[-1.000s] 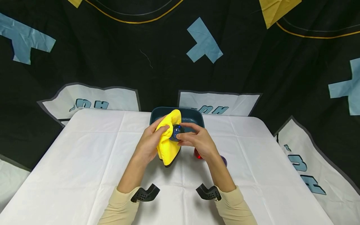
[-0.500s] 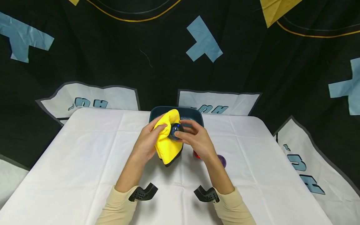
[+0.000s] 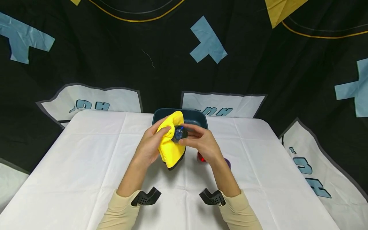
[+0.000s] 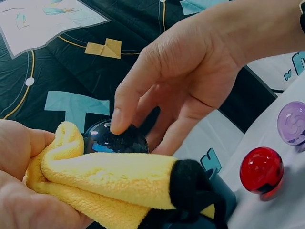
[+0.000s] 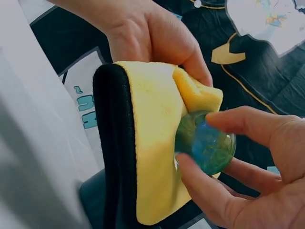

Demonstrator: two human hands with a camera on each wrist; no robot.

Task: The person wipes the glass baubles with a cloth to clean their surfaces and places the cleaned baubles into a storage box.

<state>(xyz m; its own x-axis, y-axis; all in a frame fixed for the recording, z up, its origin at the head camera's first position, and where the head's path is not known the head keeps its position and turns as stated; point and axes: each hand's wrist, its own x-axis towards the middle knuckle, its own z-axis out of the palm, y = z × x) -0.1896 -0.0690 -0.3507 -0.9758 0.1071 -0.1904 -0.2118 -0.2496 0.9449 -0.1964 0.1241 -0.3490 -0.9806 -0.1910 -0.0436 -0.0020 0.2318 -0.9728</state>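
Observation:
A yellow cloth with a black edge is bunched in my left hand, thumb on top. Against its folds sits a shiny, see-through bluish ball. The thumb and fingers of my right hand pinch this ball from the right. In the right wrist view the ball looks green and blue, with the cloth behind its left side. Both hands are raised over the table, in front of a dark tray.
On the white tablecloth, a red ball and a see-through purple ball lie near my right forearm, which partly covers them in the head view. A black curtain hangs behind the table.
My right fingers have shifted their hold around the ball, turning it slightly against the cloth. The cloth's lower part has swung a little to the right. Both hands stay over the same spot.

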